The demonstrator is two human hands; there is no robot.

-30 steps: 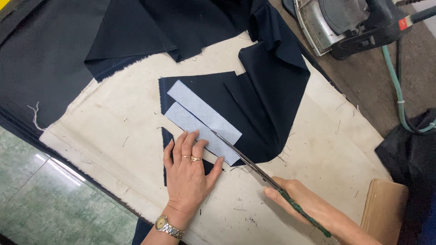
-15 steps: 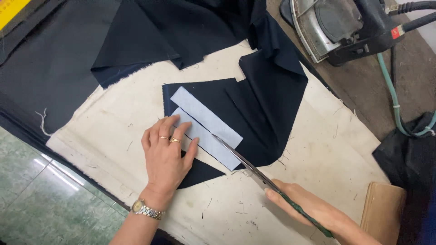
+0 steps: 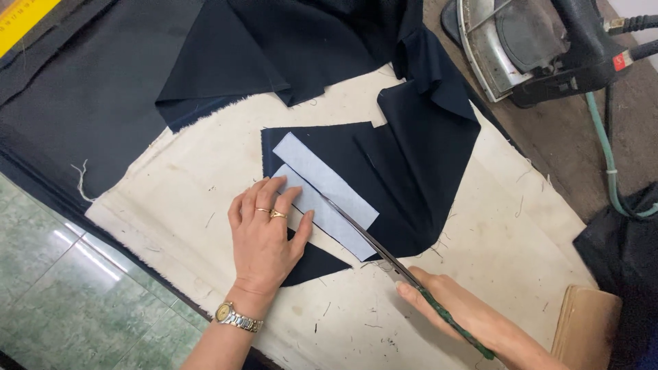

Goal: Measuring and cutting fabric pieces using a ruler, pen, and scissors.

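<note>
Cream cloth [image 3: 205, 205], hands w/ scissors [image 3: 370, 243] mid-fabric [image 3: 411, 157]

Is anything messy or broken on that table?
Nothing looks broken. The cream table cover is frayed at its edge, with loose threads and lint scattered on it. The left hand presses the pale strip flat on the dark fabric while the right hand works the scissors.

You have two pale grey rectangular fabric strips [image 3: 327, 195] lying side by side, slanted, on a flat dark navy cloth piece [image 3: 404, 171]; long steel scissors with green handles [image 3: 404, 270] cut alongside the lower strip.
</note>
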